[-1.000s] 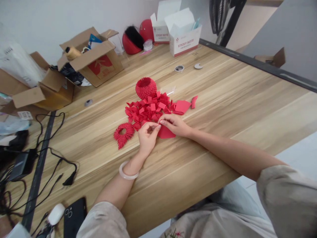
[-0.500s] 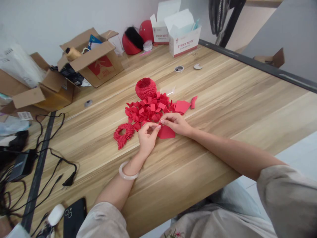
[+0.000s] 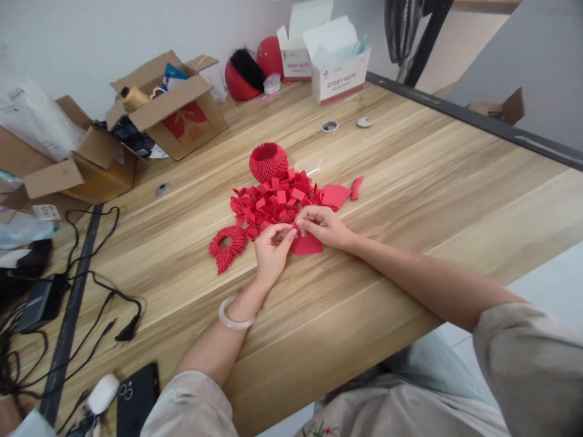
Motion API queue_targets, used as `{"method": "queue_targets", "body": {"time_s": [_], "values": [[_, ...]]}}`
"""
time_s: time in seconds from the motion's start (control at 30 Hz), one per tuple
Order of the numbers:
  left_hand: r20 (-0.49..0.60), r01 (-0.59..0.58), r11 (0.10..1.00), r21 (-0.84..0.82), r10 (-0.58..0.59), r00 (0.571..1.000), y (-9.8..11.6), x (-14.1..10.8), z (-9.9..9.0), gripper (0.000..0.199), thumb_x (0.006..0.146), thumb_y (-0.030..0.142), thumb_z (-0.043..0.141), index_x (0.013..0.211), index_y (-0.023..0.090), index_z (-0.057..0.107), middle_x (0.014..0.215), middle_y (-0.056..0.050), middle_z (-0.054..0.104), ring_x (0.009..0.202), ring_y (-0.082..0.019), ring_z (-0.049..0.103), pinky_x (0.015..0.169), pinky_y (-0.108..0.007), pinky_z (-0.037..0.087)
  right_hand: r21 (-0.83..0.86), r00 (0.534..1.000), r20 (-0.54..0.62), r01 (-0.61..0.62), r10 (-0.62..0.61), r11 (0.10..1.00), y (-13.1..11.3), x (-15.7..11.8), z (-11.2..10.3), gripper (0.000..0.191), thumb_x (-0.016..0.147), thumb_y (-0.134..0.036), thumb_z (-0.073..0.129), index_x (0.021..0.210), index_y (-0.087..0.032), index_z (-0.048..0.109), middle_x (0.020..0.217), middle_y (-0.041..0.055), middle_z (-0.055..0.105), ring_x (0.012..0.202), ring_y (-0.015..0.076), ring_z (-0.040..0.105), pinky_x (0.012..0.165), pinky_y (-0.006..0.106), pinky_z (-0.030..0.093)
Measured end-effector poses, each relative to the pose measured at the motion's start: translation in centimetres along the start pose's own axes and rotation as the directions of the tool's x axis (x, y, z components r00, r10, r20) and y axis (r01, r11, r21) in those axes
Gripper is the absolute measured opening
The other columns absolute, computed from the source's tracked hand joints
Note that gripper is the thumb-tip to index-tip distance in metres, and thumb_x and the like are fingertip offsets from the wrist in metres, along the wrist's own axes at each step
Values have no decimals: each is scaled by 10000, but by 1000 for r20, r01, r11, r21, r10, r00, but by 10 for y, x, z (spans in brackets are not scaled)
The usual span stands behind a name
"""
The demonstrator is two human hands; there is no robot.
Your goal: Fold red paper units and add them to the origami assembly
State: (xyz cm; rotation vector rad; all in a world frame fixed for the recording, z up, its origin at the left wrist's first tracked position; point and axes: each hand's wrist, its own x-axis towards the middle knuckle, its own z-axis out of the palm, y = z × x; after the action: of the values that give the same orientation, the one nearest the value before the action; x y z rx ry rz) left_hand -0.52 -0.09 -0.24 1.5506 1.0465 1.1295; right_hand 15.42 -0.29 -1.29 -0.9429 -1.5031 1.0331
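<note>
Left hand [image 3: 272, 250] and right hand [image 3: 324, 227] — fingertips together, pinching a small red piece [image 3: 295, 227] nearside of the paper pile [image 3: 272, 201]; apparently mid-fold — next move likely calls for precise pressure.

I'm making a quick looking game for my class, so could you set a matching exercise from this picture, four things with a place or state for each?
Column one
1. Bowl
2. Ring
3. Phone
4. Bracelet

Column two
a. Black, camera lenses facing up
b. Worn on the arm of the left hand
c. At the far edge of the red paper pile
d. Flat on the table, with a pointed red tip

Pairs: 1-c, 2-d, 3-a, 4-b
</note>
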Motion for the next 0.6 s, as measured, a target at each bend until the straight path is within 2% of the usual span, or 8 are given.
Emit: {"method": "queue_targets", "body": {"time_s": [0.27, 0.6], "values": [[39, -21, 998, 58, 19, 999, -2, 2, -2, 193, 738, 348, 655, 762, 159, 628, 738, -28, 614, 645, -114, 546, 601, -221, 436, -29, 998, 51, -43, 44, 999, -2, -2, 1, 263, 820, -403, 539, 719, -163, 496, 507, -39, 517, 449, 74, 442, 459, 196, 347], [91, -89, 987, 136, 77, 993, 3, 2, -4, 179, 783, 334, 611, 750, 158, 609, 727, -22, 571, 639, -112, 514, 607, -222, 408, -138, 996, 87, 35, -23, 990, -3, -1, 0, 313, 857, -422, 484, 667, -174, 459, 520, -43, 457, 472, 79, 377, 473, 213, 308]]}}
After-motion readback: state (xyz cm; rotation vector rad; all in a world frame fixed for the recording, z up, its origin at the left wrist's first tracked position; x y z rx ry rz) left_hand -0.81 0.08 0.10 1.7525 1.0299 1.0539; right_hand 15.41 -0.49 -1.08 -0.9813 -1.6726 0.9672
